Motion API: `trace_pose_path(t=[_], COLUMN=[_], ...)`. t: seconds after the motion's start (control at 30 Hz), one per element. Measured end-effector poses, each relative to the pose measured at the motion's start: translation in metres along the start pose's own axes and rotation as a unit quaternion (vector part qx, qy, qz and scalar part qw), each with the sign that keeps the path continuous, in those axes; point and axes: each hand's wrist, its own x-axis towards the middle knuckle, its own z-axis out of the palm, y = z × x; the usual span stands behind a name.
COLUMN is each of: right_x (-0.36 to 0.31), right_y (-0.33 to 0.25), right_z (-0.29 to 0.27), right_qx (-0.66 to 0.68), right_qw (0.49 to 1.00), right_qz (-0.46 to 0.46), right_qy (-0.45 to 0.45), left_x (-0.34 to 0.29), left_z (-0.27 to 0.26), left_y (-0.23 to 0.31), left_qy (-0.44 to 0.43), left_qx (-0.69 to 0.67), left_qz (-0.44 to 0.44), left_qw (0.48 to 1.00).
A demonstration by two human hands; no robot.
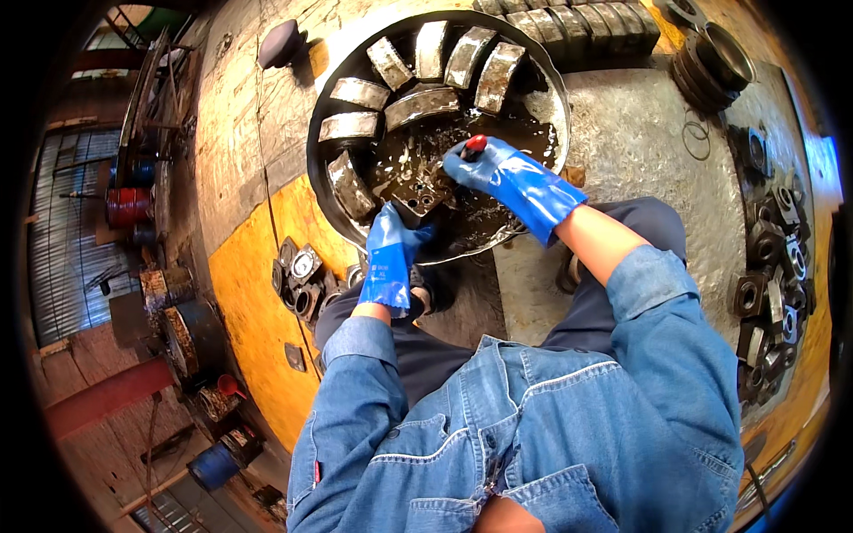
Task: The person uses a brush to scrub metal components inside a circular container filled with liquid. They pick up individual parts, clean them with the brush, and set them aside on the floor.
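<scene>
A wide round pan [313, 151] of dark, oily liquid lies in front of me. Curved metal blocks [421, 107] sit along its far and left sides. My left hand [387, 258], in a blue rubber glove, is closed on a small metal block with holes [421, 201] at the pan's near side. Above the liquid, my right hand [503, 175], gloved likewise, is closed round a tool with a red handle end [477, 142]. The glove hides most of that tool, so its kind does not show.
More curved blocks [586, 31] stand in rows beyond the pan. Metal rings [711, 67] are stacked at far right. Small metal parts lie left of my knee [302, 275] and along the right side [766, 244]. A dark rounded object [280, 44] rests at far left.
</scene>
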Motion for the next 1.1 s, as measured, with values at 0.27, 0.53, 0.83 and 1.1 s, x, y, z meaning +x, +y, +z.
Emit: trace_pose_path(t=[0.27, 0.53, 0.83, 1.1], right_x=[-0.024, -0.023, -0.026, -0.011], right_y=[-0.025, -0.033, -0.054, -0.042], right_z=[0.023, 0.015, 0.003, 0.005], right_qx=[-0.001, 0.03, -0.129, -0.27], right_qw=[0.997, 0.994, 0.989, 0.951], right_qz=[-0.064, -0.095, -0.076, -0.14], right_qy=[-0.032, -0.038, -0.017, 0.059], left_x=[-0.018, -0.02, -0.016, -0.01], left_z=[-0.009, -0.011, -0.013, -0.006], left_y=[-0.008, 0.0, 0.013, 0.003], left_qy=[0.018, 0.004, 0.011, 0.008], left_qx=[-0.001, -0.011, -0.001, -0.009], left_qz=[-0.007, -0.037, -0.024, -0.025], left_qw=[1.0, 0.999, 1.0, 1.0])
